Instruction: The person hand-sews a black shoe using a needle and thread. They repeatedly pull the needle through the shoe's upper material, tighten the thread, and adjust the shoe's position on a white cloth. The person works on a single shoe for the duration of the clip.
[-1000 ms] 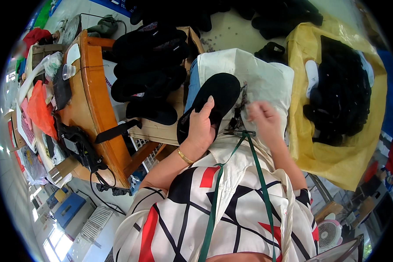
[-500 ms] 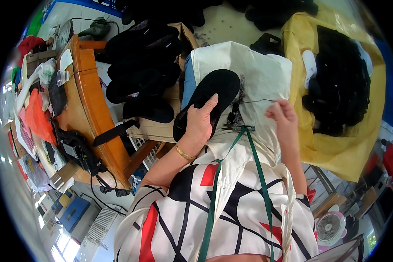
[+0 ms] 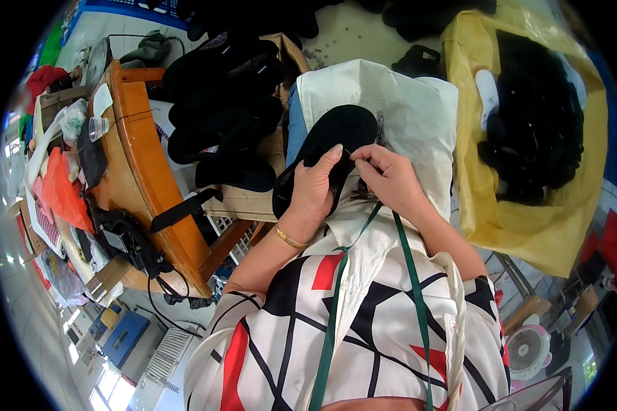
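A black cloth shoe, sole side up, lies over my lap on a white apron. My left hand is closed around its middle, the thumb pressed on top. Close beside that thumb, my right hand pinches a thin needle at the shoe's right edge. The needle is mostly hidden by the fingers. Thread cannot be made out against the black cloth. A green cord hangs from my neck down to my lap, its lower end hidden behind my right hand.
Several black shoes are piled on a cardboard box at the left, beside an orange wooden stool. On the right, a yellow bag holds more black shoes. A white fan stands at the lower right.
My right hand has come left from the apron's right side to the shoe's edge. The dark thread that was drawn out toward it no longer shows. My left hand keeps its grip.
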A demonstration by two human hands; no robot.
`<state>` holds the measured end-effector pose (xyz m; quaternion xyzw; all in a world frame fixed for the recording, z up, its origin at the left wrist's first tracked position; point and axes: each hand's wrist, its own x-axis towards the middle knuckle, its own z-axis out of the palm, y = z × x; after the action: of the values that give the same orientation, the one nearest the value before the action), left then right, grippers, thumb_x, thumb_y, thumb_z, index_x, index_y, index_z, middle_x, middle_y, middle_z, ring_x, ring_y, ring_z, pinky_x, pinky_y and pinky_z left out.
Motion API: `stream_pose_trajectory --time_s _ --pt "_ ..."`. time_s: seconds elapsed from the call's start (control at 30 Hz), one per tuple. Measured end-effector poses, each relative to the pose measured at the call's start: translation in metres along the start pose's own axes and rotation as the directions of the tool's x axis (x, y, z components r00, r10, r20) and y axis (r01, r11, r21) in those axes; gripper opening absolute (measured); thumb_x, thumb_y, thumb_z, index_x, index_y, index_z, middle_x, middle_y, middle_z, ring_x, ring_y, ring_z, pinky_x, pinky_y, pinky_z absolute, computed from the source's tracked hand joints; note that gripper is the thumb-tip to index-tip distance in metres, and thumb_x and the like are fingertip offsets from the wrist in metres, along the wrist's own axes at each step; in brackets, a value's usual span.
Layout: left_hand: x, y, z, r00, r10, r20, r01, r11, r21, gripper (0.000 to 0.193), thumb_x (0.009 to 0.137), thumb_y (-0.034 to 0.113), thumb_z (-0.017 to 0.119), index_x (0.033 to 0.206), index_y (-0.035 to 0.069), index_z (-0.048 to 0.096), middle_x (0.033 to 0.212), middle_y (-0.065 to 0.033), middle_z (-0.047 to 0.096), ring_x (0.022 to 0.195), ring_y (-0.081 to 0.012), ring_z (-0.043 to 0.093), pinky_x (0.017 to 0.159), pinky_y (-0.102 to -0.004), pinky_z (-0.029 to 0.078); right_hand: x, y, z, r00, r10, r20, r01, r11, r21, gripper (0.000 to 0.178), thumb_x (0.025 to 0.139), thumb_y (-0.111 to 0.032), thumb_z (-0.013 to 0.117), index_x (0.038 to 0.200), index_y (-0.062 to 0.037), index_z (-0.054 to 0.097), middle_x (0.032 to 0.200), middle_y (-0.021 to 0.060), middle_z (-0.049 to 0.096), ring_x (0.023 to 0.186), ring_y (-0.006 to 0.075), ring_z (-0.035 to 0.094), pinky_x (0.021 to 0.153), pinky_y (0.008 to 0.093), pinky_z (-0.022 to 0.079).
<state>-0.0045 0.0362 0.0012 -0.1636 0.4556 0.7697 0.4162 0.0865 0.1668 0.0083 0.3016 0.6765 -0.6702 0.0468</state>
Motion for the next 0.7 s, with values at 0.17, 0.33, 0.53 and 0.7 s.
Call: stream_pose_trajectory --time_s 0.17,0.33,0.53,0.7 --pt "0.0012 -0.0018 -0.0041 1.0 -0.007 0.016 0.007 1.0 0.004 0.036 0.087 0.006 0.07 0.122 0.002 0.061 0.115 -0.006 0.068 0.102 -0.0172 0.064 0.093 -0.031 0.05 0.0008 0.0016 -0.0017 0.999 -0.005 0.038 0.006 1.0 -0.022 0.014 0.094 -0.009 0.059 0.105 -0.0012 0.064 0.07 -0.0033 0.056 0.06 0.0028 0.048 0.054 0.0211 0.039" --pt "0.0005 -0.0015 -0.0039 1.0 -0.012 0.014 0.012 1.0 0.006 0.036 0.087 0.006 0.07 0.121 0.002 0.062 0.114 -0.0061 0.068 0.101 -0.0172 0.065 0.092 -0.031 0.051 0.0021 0.0027 -0.0018 0.999 -0.021 0.042 0.023 0.999 -0.032 0.014 0.094 -0.009 0.059 0.105 -0.0012 0.064 0.07 -0.0036 0.055 0.059 0.0028 0.048 0.053 0.021 0.039" --pt "-0.0005 -0.0039 -0.0042 1.0 -0.021 -0.009 0.021 1.0 0.023 0.035 0.087 0.005 0.07 0.121 0.001 0.062 0.113 -0.0073 0.068 0.101 -0.018 0.065 0.092 -0.0319 0.051 0.0051 -0.0022 -0.0046 0.995 0.067 0.073 -0.068 0.998 0.009 0.012 0.094 -0.009 0.059 0.101 -0.0007 0.063 0.069 -0.0035 0.055 0.059 0.0025 0.047 0.053 0.0211 0.039" --pt "-0.0032 -0.0084 -0.0052 1.0 -0.001 0.001 0.001 0.998 0.055 0.029 0.087 0.004 0.07 0.115 0.0 0.065 0.109 -0.0072 0.069 0.098 -0.0171 0.066 0.089 -0.0302 0.051 0.0095 -0.0016 -0.002 0.994 0.09 0.056 -0.095 0.992 0.088 0.011 0.09 -0.01 0.062 0.095 -0.0002 0.064 0.067 0.0022 0.058 0.059 0.0078 0.048 0.056 0.0262 0.043"
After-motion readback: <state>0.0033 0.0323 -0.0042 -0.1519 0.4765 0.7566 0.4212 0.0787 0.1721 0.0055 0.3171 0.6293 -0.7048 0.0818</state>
